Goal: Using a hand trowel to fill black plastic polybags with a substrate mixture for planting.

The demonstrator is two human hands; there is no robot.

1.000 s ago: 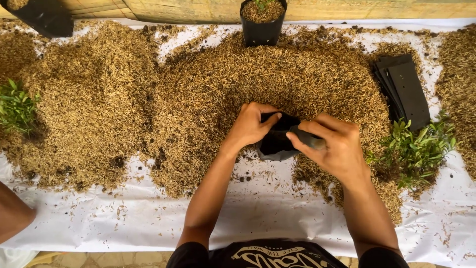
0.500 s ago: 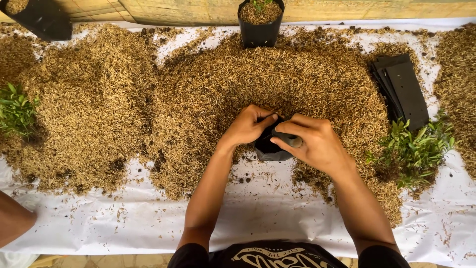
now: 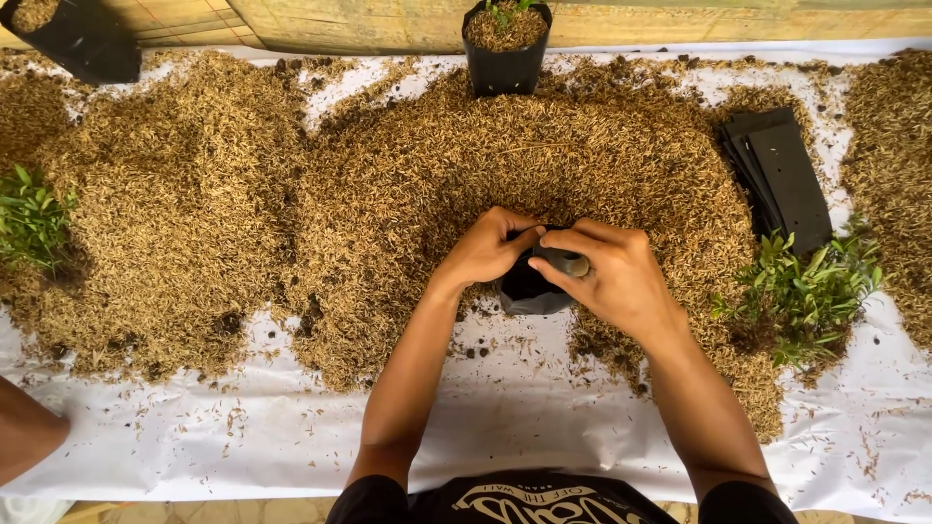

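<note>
Bag: we've got the small black plastic grow bag point(image 3: 529, 291) at the husk pile's point(image 3: 408, 184) near edge.
Left hand point(image 3: 483, 250): pinching its rim.
Right hand point(image 3: 614, 277): fingers clamped over the top.

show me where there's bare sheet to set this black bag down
Bare white sheet lies between the forearms, below the black bag, and along the near edge at left. Husk piles, flat bags and seedlings crowd everything further out.
</note>
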